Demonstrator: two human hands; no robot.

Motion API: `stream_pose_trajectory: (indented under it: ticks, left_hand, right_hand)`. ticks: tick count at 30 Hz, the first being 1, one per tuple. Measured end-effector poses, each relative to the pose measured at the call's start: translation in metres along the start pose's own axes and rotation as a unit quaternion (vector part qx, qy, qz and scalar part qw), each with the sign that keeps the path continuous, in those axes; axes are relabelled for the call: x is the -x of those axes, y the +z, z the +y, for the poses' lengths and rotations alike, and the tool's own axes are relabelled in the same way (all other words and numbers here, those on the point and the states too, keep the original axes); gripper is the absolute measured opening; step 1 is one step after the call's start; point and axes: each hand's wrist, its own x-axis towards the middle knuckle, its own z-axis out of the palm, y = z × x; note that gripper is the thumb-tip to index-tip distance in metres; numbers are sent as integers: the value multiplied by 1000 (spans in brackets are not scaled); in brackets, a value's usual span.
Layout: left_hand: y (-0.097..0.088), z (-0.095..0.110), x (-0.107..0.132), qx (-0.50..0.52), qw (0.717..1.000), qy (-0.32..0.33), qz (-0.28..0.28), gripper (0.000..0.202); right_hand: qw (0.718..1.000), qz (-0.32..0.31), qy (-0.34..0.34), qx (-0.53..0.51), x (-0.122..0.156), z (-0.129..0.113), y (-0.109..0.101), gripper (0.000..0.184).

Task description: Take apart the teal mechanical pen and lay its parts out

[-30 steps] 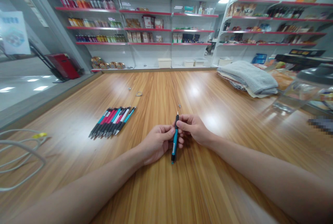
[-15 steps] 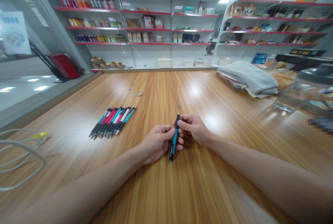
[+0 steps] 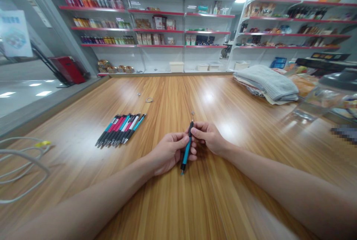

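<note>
Both hands hold one blue pen (image 3: 186, 150) with a black grip, tilted over the table, its thin front end pointing away from me. My left hand (image 3: 170, 151) pinches the barrel near the middle, thumb on top. My right hand (image 3: 208, 137) closes thumb and fingers on the black grip near the front. Just beyond the pen's front end lies a small metal piece (image 3: 192, 113), perhaps a pen tip. Left of my hands, a row of several pens (image 3: 120, 130) in blue, red, white and black lies side by side.
Farther back on the wooden table (image 3: 167, 87) lie a small ring (image 3: 149, 100) and a tiny metal bit (image 3: 138, 94). A pale cable (image 3: 25, 162) coils at the left. Folded cloths (image 3: 267, 82) and a clear bottle (image 3: 315, 100) stand at the right. Stocked shelves (image 3: 156, 29) line the back.
The pen has turned about its length, so its clip and the print on it no longer show. Both hands keep nearly the same place and hold.
</note>
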Motion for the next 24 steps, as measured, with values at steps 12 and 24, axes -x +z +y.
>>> stream_pose_trajectory:
  ticks: [12,24]
  left_hand:
    - [2,2,0,39,999,7,-1,15]
    - [1,3,1,33,999,-12,-11,15]
  right_hand:
    - [1000,3,7,-16,-1,1,-1,32]
    - [995,75,24,-62,-5,1,0,32]
